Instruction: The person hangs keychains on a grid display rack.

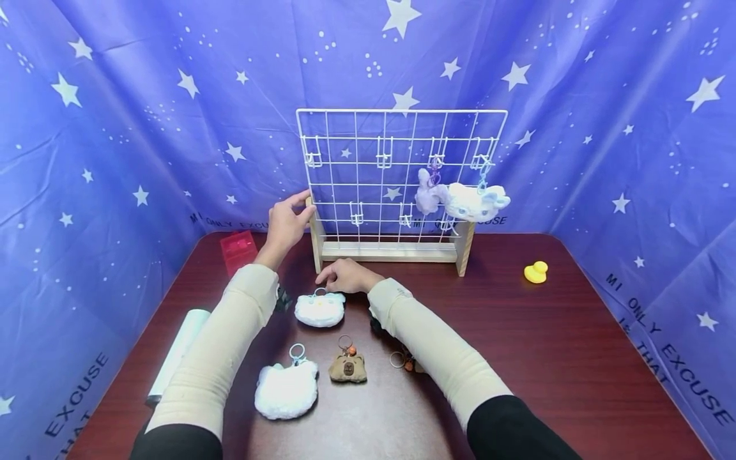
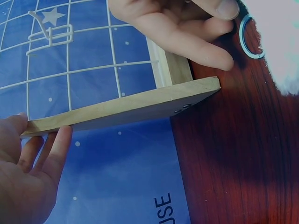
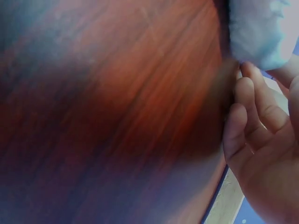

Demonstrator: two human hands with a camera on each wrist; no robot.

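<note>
A white wire grid rack (image 1: 374,172) on a wooden stand stands at the back of the table, with several hooks on it. My left hand (image 1: 285,223) pinches the rack's left wooden side (image 2: 131,102), thumb on one face and fingers on the other. Low in front of the rack, my right hand (image 1: 349,276) is beside a white plush keychain (image 1: 319,311), its fingers loosely extended close to the metal ring (image 2: 244,39). From the rack's right-hand hooks hang a lilac plush keychain (image 1: 428,197) and a white plush keychain with blue ears (image 1: 474,203).
Nearer me lie another white plush keychain (image 1: 286,391) and a brown animal-faced keychain (image 1: 348,368). The right sleeve partly covers a ring with an orange ball (image 1: 409,365). A pale roll (image 1: 181,348) and red box (image 1: 237,251) are left; a yellow duck (image 1: 536,273) sits right.
</note>
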